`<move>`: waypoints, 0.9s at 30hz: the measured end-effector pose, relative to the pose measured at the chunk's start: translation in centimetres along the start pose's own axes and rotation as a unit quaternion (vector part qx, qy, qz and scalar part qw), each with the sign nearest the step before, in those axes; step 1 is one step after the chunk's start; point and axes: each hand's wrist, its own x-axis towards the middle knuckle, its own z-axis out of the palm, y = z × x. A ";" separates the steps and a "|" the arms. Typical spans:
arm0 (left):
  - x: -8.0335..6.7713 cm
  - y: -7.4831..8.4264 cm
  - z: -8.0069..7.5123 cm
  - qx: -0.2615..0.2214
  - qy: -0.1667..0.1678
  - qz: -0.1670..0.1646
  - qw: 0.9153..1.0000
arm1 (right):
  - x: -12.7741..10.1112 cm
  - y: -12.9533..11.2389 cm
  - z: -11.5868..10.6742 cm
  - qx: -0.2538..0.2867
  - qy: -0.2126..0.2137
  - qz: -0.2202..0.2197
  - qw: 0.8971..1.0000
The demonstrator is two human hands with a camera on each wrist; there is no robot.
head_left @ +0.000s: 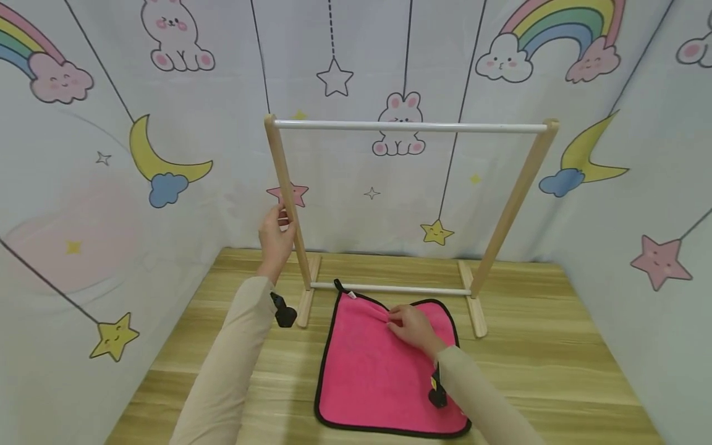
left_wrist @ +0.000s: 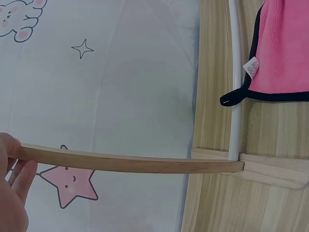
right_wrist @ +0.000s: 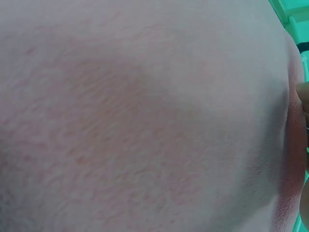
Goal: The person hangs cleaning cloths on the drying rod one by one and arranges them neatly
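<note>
- Head view: the left hand [head_left: 276, 238] grasps the left post [head_left: 280, 154] of the rack [head_left: 514, 204] partway up. A firm but easy hold should suit, bracing the frame without tipping it.
- Head view: the pink cloth [head_left: 378, 383] lies spread on the table [head_left: 556, 364], in front of the rack and close to its lower bar [head_left: 417, 290]. The right hand [head_left: 413, 326] pinches it near the middle of the far edge, where the fabric bunches into a ridge and the border dips.
- Head view: the pile looks soft, so a single middle pinch would likely let both corners droop. Taking the black border along with the fabric should give a surer grip, and lifting gently would spare the rack a tug.
- Left wrist view: the left hand's fingers and thumb close about the post, whose far end meets the wooden foot [left_wrist: 275, 170]. Pressing along the post rather than sideways seems the steadier way.
- Left wrist view: the corner loop [left_wrist: 233, 98], near a white label [left_wrist: 251, 66], crosses over the lower bar; whether they touch I cannot tell. It may snag, so that corner deserves watching.
- Right wrist view: blurred skin fills most of it; the pinch cannot be judged from here.
</note>
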 end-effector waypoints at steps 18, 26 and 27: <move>0.2 -0.4 -0.2 0.002 0.002 0.003 1.000 | -0.3 -0.2 1.3 -0.088 0.053 -0.062 0.993; 0.2 -0.2 -0.1 -0.003 -0.001 0.002 1.000 | -0.7 0.1 1.7 -0.049 0.081 -0.032 0.995; 0.2 -0.2 -0.1 -0.003 -0.002 0.001 1.000 | -0.8 0.1 1.7 -0.044 0.084 -0.034 0.995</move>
